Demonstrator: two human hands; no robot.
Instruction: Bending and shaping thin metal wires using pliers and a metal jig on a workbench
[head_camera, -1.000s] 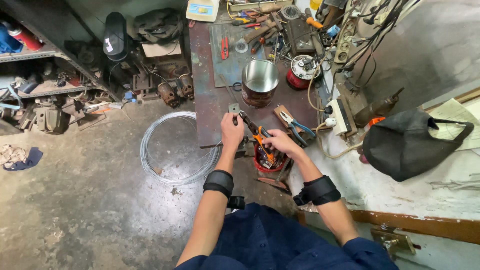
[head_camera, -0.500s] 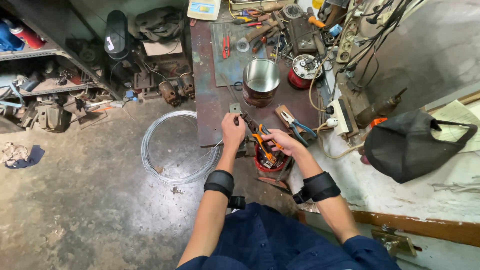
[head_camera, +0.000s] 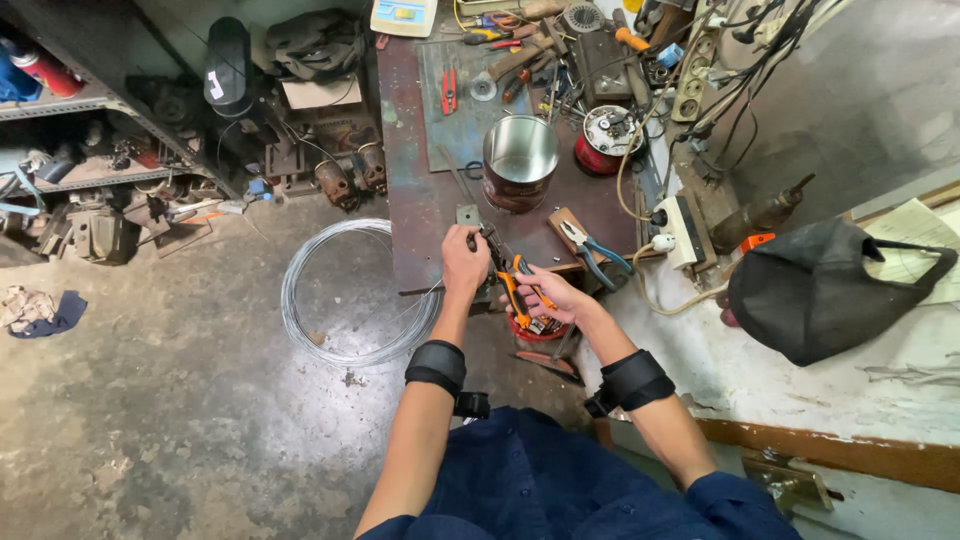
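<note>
Head cam: right hand (head_camera: 548, 293) clamped on orange pliers (head_camera: 515, 285), left hand (head_camera: 465, 265) pinching wire (head_camera: 425, 290) at tabletop (head_camera: 410, 200) front edge; floor (head_camera: 180, 400) open left.

Pliers (head_camera: 512, 275) tip hidden behind left hand (head_camera: 465, 265).

My right hand (head_camera: 548, 292) grips orange-handled pliers (head_camera: 515, 280) at the counter's (head_camera: 420, 200) near edge; my left hand (head_camera: 464, 265) pinches a wire (head_camera: 425, 290).

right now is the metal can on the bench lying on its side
No, the metal can stands upright with its open mouth facing up, on the workbench beyond both hands.
</note>
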